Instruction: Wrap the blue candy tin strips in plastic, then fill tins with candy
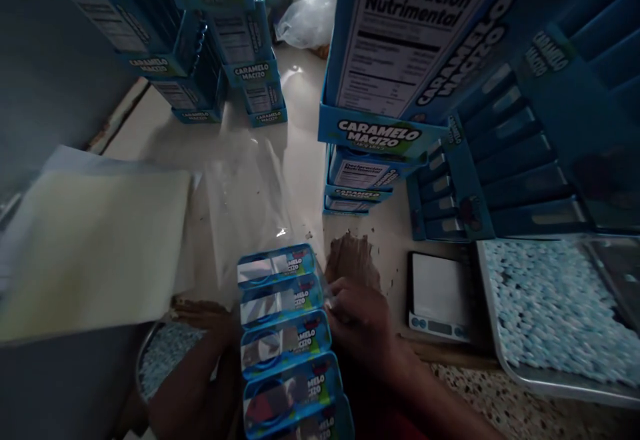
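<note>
A stack (400, 60), upper right, is cut off by the top edge. The row of packs (283, 313), lower centre, runs off the bottom; at its sides, the right hand (363, 312) curls and the left hand (223, 335) is lost in shadow, so what either's fingers grasp I cannot tell.

Over on the right, a scale (437, 290) sits beside a metal tray (565, 392) full of pale blue sweets (560, 313). The table (305, 107) has a peeled brown patch (353, 257). I see yellowish paper (100, 247) at left, a bowl (139, 363) of sweets lower down, and clear bags (310, 13) at the back.
</note>
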### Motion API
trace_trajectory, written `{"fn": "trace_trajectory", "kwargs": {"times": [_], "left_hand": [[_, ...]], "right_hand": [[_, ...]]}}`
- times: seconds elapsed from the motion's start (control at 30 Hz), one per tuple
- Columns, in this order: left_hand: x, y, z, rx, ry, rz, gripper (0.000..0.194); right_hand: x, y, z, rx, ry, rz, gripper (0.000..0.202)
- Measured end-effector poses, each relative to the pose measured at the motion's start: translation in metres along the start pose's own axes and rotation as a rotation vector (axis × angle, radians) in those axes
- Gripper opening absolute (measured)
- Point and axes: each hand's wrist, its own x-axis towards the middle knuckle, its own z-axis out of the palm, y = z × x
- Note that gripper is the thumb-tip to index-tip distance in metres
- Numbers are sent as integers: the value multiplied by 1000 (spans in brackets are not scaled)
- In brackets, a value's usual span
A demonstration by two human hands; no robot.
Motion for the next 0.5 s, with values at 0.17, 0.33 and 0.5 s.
{"fn": "trace_trajectory", "kwargs": {"times": [0.17, 0.33, 0.5], "left_hand": [[-10, 32, 11, -118, 45, -56, 28], [5, 49, 11, -200, 212, -109, 28], [11, 46, -9, -3, 40, -72, 27]], "right_hand": [[-12, -5, 2, -123, 59, 181, 28], [-1, -5, 0, -297, 149, 191, 9], [11, -18, -12, -286, 104, -104, 12]]}}
